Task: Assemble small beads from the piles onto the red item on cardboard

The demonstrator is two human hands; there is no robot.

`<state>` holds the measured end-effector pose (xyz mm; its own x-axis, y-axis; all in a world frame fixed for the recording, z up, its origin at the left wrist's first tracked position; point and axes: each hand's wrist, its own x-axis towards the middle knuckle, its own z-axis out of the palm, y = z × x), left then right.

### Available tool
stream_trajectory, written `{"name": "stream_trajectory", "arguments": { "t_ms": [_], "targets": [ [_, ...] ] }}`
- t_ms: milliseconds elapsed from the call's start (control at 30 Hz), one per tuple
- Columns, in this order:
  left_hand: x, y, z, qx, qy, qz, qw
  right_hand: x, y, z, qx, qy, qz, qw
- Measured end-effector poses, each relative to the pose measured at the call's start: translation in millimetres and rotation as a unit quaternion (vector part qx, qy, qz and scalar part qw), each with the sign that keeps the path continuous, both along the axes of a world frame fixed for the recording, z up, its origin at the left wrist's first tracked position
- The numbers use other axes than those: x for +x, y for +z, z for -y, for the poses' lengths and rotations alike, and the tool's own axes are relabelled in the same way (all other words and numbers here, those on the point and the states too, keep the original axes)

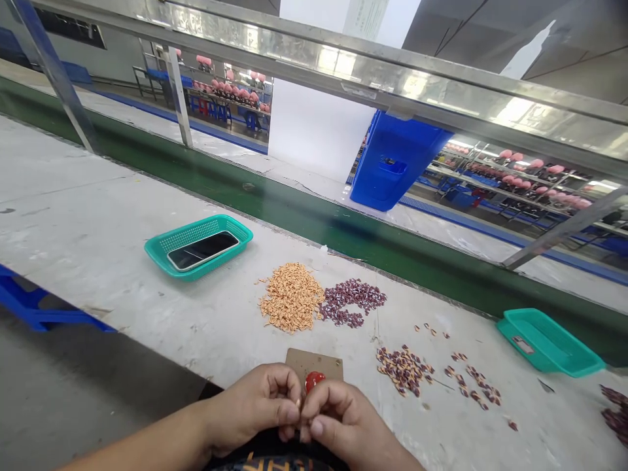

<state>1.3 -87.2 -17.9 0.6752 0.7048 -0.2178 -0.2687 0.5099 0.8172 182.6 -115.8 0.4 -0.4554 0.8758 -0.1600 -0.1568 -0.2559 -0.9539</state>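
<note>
My left hand (265, 405) and my right hand (346, 415) meet at the table's near edge, each with thumb and forefinger pinched. A small tan piece (297, 403) shows at my left fingertips. Whatever my right fingers pinch is hidden. Just behind them, a brown board (295, 358) bears a red round thing with pale spots (314, 380), partly covered by my right hand. Beyond lie a heap of small tan pieces (292, 297) and a spread of small dark purple pieces (356, 296). To the right is a pile of two-coloured tan and purple pieces (405, 371).
A green basket (164, 267) holding a phone (206, 250) stands left; another green basket (554, 343) stands right. Loose two-coloured pieces (483, 384) and dark pieces (615, 415) lie rightward. A green belt (304, 212), metal frame (181, 98) and blue crate (392, 163) are beyond.
</note>
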Motion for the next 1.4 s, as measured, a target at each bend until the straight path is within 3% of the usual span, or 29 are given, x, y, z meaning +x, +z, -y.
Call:
{"name": "stream_trajectory", "arguments": {
  "t_ms": [100,167,233,333,467,600,733,833,1400],
  "targets": [
    [1.4,-1.8,-0.1,0.004,0.052,-0.017,0.998,18.0,0.3,-5.9,0.046,-0.09,0.126,0.987],
    [2.3,-0.9,0.2,-0.019,0.081,-0.024,0.996,26.7,0.8,-11.1,0.107,-0.128,0.253,0.953],
    [3.1,1.5,1.0,-0.045,0.102,-0.027,0.993,29.0,0.8,-15.1,0.184,-0.126,0.362,0.905],
    [3.7,5.3,2.7,-0.06,0.12,-0.028,0.991,22.8,0.2,-17.6,0.276,-0.096,0.444,0.847],
    [3.5,5.8,4.0,-0.061,0.127,-0.031,0.99,13.2,2.2,-17.4,0.31,-0.077,0.486,0.813],
    [4.5,3.7,4.5,-0.053,0.127,-0.032,0.99,12.4,5.3,-16.0,0.302,-0.067,0.462,0.831],
    [8.1,3.8,4.5,-0.06,0.114,-0.019,0.991,10.3,3.4,-12.3,0.299,-0.121,0.354,0.878],
    [10.7,3.7,4.3,-0.05,0.103,-0.014,0.993,4.0,2.0,-9.9,0.291,-0.154,0.293,0.898],
    [11.6,-0.3,5.0,-0.018,0.11,-0.006,0.994,-9.7,4.7,-8.8,0.257,-0.172,0.282,0.908]
  ]
}}
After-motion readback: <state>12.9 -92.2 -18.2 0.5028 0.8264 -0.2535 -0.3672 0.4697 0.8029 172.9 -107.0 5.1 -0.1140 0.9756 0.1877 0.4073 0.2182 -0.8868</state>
